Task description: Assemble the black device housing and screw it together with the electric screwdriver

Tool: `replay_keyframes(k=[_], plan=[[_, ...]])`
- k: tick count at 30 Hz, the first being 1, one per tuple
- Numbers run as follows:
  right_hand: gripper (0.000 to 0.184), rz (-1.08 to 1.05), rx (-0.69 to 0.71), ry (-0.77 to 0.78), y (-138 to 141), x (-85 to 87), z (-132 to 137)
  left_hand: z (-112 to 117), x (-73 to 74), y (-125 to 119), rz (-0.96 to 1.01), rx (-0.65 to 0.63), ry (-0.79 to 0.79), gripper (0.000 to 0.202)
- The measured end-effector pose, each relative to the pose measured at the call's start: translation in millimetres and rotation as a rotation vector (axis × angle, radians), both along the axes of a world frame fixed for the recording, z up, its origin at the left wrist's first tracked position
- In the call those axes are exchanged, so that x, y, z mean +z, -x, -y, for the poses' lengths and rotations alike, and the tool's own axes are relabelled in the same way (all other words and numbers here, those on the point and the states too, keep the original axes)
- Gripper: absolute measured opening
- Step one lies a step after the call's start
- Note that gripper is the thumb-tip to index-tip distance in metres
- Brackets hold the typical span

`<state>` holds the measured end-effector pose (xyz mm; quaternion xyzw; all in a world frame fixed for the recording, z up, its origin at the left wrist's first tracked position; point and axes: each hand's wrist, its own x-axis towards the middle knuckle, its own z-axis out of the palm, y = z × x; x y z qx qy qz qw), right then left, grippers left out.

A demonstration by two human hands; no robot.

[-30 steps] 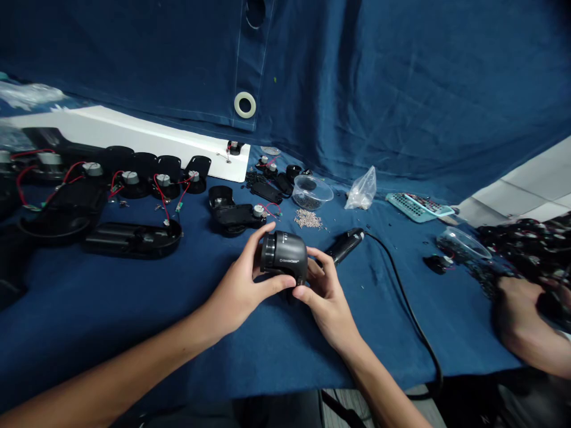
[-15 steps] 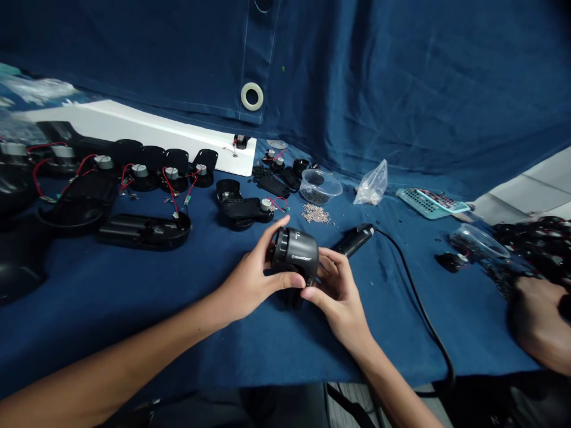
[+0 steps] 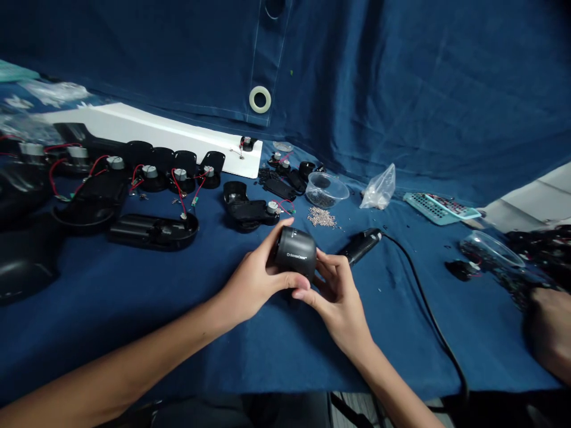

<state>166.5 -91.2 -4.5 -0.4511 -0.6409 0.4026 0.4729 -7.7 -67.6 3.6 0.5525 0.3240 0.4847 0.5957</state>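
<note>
Both my hands hold a small black rounded housing (image 3: 295, 254) with white lettering, just above the blue cloth (image 3: 134, 309). My left hand (image 3: 254, 279) wraps it from the left, thumb under and fingers over its top. My right hand (image 3: 335, 295) grips its right side with curled fingers. Just beyond it lies a black corded electric screwdriver (image 3: 360, 245), its cable (image 3: 423, 309) running off toward the near right edge.
Black shell halves with motors and red wires (image 3: 151, 172) line the left. A clear bowl (image 3: 326, 189), a screw pile (image 3: 321, 217), a plastic bag (image 3: 379, 189) and a teal tray (image 3: 439, 207) sit behind. Another person's hand (image 3: 551, 339) works at the right by a clear dish (image 3: 488, 252).
The black housing has been turned in my hands, so its ribbed ring end no longer shows. The view shifted slightly; the other person's hand moved further right.
</note>
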Motion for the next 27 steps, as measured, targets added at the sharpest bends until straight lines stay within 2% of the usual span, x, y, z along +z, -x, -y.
replay_keyframes(k=[4, 8, 18, 27], plan=[[0.054, 0.056, 0.094, 0.041, -4, 3.7, -3, 2, -0.4, -2, -0.068, 0.100, -0.058, 0.071], [0.057, 0.108, 0.113, 0.070, -8, 9.5, -4, 2, 0.3, -2, -0.177, 0.157, -0.116, 0.074], [0.050, -0.018, 0.111, 0.080, -11, 8.3, -3, 5, 4.4, 0, -0.258, 0.141, -0.110, 0.079], [0.047, -0.088, 0.059, 0.064, -14, 2.2, -5, 6, 3.2, 0, -0.239, 0.145, -0.110, 0.076]])
